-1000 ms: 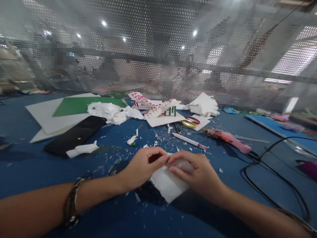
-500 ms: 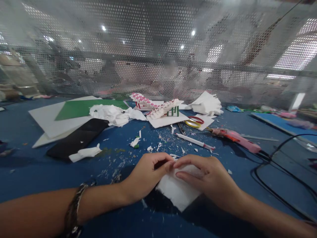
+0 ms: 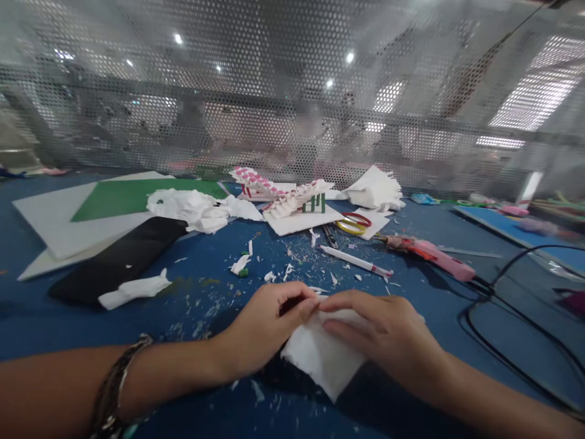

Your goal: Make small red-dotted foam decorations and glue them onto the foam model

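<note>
A white piece of tissue paper (image 3: 325, 360) hangs between my hands, low over the blue table, its lower corner pointing toward me. My left hand (image 3: 269, 326) pinches the upper edge between thumb and forefinger. Against those fingertips, my right hand (image 3: 384, 341) grips the same edge, thumb below and fingers curled over it. Just beyond the hands lie torn paper scraps (image 3: 240, 264) and a white pen (image 3: 355, 260). The fingertips hide the exact spot where both hands meet on the paper.
A black phone-like slab (image 3: 121, 259), crumpled tissue (image 3: 194, 208) and green sheet (image 3: 150, 196) lie left. Paper models (image 3: 292, 201) stand on white card at the back, near scissors (image 3: 351, 224). A pink glue gun (image 3: 429, 255) trails black cable (image 3: 470, 317) at right. Perforated metal (image 3: 283, 79) rises behind.
Both hands keep their pinch on the tissue paper and have shifted slightly right and toward me. The camera view has swayed a little; the things on the table stay where they were.
</note>
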A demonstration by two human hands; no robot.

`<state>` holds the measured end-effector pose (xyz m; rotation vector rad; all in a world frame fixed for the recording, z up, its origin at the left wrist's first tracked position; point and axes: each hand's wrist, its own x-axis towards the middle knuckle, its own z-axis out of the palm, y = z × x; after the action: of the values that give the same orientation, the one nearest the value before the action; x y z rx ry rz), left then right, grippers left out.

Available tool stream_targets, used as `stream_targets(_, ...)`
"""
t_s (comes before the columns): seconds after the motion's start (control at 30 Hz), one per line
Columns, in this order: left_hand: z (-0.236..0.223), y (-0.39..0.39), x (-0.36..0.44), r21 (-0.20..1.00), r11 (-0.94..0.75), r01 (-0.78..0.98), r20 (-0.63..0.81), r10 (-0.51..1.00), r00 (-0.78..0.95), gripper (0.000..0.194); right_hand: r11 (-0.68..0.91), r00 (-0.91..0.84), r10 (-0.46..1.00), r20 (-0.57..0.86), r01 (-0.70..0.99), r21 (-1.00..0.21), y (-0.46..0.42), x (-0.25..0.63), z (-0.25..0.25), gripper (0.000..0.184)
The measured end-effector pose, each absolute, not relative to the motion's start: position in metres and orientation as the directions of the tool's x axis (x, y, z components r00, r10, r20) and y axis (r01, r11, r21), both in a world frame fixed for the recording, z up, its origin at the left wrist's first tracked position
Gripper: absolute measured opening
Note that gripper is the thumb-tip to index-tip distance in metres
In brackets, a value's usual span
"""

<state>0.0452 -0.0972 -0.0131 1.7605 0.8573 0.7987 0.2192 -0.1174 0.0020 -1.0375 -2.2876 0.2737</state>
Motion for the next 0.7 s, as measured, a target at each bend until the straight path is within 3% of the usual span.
stream_targets(0.7,-0.0112,-0.1025,0.045,0.825,-0.482,0.295,0.252,0.782,0.57,0.025,0.726,-0.577,0.68,0.453,0.615,-0.306,-0.1166,0.2207,0.0061,0.013)
